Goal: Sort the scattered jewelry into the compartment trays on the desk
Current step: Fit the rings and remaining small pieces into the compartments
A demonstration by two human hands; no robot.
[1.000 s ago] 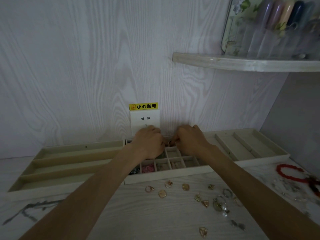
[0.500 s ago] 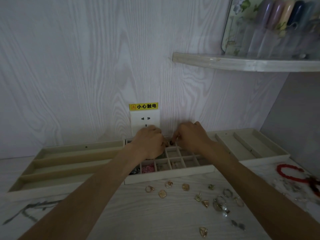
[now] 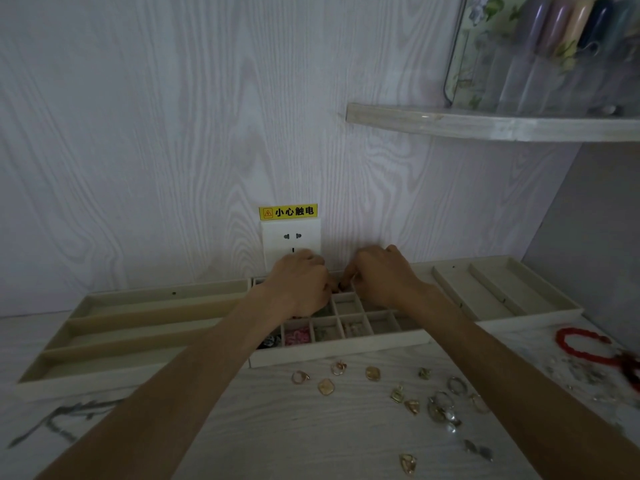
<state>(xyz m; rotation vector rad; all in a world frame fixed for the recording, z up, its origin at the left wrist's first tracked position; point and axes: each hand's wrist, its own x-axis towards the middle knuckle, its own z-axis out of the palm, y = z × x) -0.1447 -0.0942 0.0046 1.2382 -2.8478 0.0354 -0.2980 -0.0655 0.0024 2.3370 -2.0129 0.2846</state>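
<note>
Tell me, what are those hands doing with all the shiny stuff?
A person is sorting jewelry. Both hands, the left hand and right hand, are bunched together over the back squares of the small-compartment tray, fiddling with something tiny that is too hidden to name. A few front squares already hold pieces. Many rings and charms lie loose on the desk, and a red bracelet waits on the right.

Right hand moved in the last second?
Barely. The right hand stays over the grid tray's back row, beside the wall socket.
</note>
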